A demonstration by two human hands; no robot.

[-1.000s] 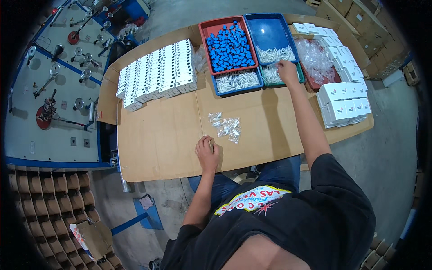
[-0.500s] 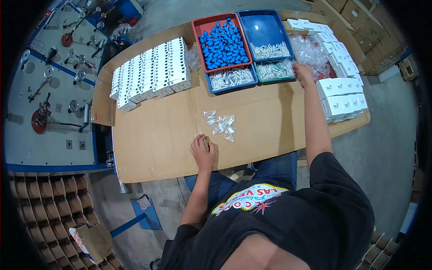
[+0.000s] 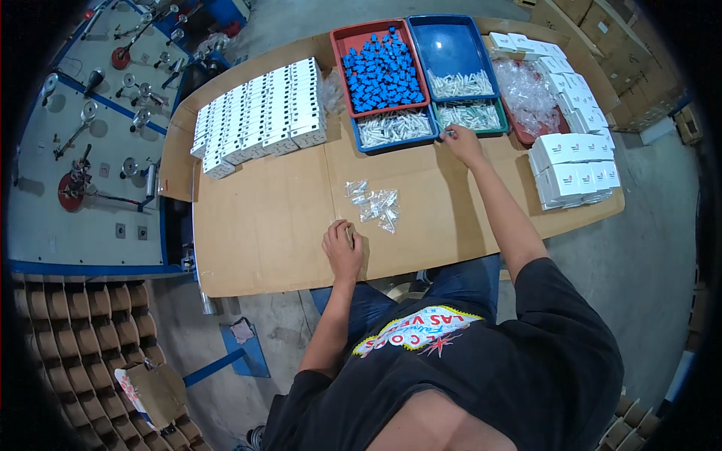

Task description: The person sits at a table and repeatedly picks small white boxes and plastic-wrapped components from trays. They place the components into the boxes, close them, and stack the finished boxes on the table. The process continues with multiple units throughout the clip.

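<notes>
My right hand (image 3: 462, 146) is at the near left corner of the green tray (image 3: 492, 132), beside a blue tray (image 3: 387, 146). Its fingertips are pinched together, and whatever is between them is too small to make out. Small white pieces (image 3: 468, 116) fill the green tray, and similar white pieces (image 3: 392, 128) lie in the blue one. On the cardboard tabletop (image 3: 259, 229) rests my left hand (image 3: 344, 252), half curled, its thumb apart from the fingers and nothing visible in it. Several small clear bags (image 3: 378, 208) with little parts lie just beyond it.
A red tray (image 3: 340, 46) of blue pieces and a second blue tray (image 3: 447, 52) stand at the back. White boxes (image 3: 259, 113) are lined up at left, more white boxes (image 3: 575, 169) at right. Clear plastic bags (image 3: 530, 94) fill another red tray (image 3: 519, 134).
My right hand has moved left, from the green tray's right end to its near left corner. My left hand stays on the cardboard by the small bags. The view has shifted slightly.
</notes>
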